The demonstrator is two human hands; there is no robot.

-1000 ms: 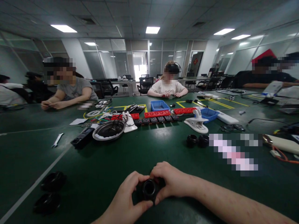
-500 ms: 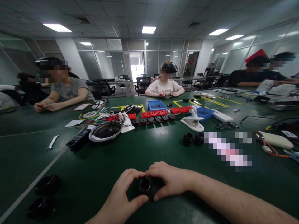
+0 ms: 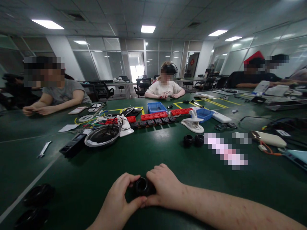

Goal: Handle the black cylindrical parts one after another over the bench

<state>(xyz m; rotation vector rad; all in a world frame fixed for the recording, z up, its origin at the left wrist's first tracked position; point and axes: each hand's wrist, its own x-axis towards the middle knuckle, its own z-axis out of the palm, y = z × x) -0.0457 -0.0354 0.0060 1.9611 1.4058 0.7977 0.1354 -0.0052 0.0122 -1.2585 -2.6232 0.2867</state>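
Black ring (image 3: 142, 193) is being held by both hands, low in the middle of the view, with its hole turned up toward the camera. Whether it's set on the green table (image 3: 153, 153) or lifted a bit can't really be told. Its far left side is met by the index finger of the left hand (image 3: 117, 198), thumb down low, so a loose C is made. It's gripped tighter by the right hand (image 3: 165, 187); the right side is pretty much covered, and the thumb tips are about touching in front. More of the same can be spotted: two left rings (image 3: 39, 195) nearby, plus a far pair (image 3: 188, 141) placed side by side. Past those, a wrench (image 3: 44, 149), a black box (image 3: 73, 145), a bowl (image 3: 111, 142) and a white clip (image 3: 194, 126) are scattered around.
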